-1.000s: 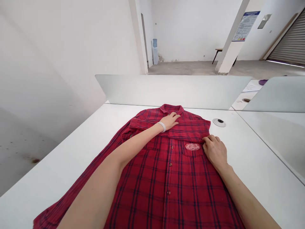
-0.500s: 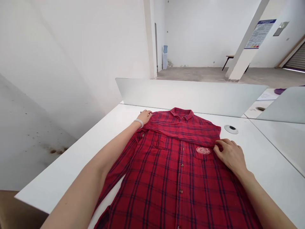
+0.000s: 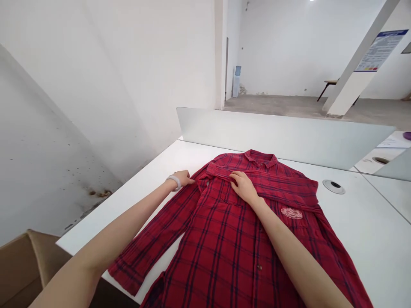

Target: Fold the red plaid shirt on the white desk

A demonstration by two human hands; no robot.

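A red plaid button-up shirt [image 3: 221,231] lies front up on the white table, its collar toward the far side. One sleeve [image 3: 282,184] is folded across the chest, above an oval pale patch. The other sleeve [image 3: 160,233] stretches down toward the table's left edge. My left hand [image 3: 182,178], with a pale band at the wrist, is at the upper edge of that outstretched sleeve, fingertips touching it and fingers apart. My right hand [image 3: 244,187] rests on the folded sleeve near its cuff end, fingers bent, a gap between thumb and fingertips.
A frosted divider [image 3: 272,134] stands along the far edge of the white table [image 3: 349,218]. A round cable grommet [image 3: 334,186] is set into the top at right. An open cardboard box [image 3: 28,265] is at lower left, below the table, near a stained wall [image 3: 64,141].
My right hand has left the folded sleeve's far-right bend and moved left across the chest. My left hand has shifted from the shoulder down to the outstretched sleeve. The view has turned left.
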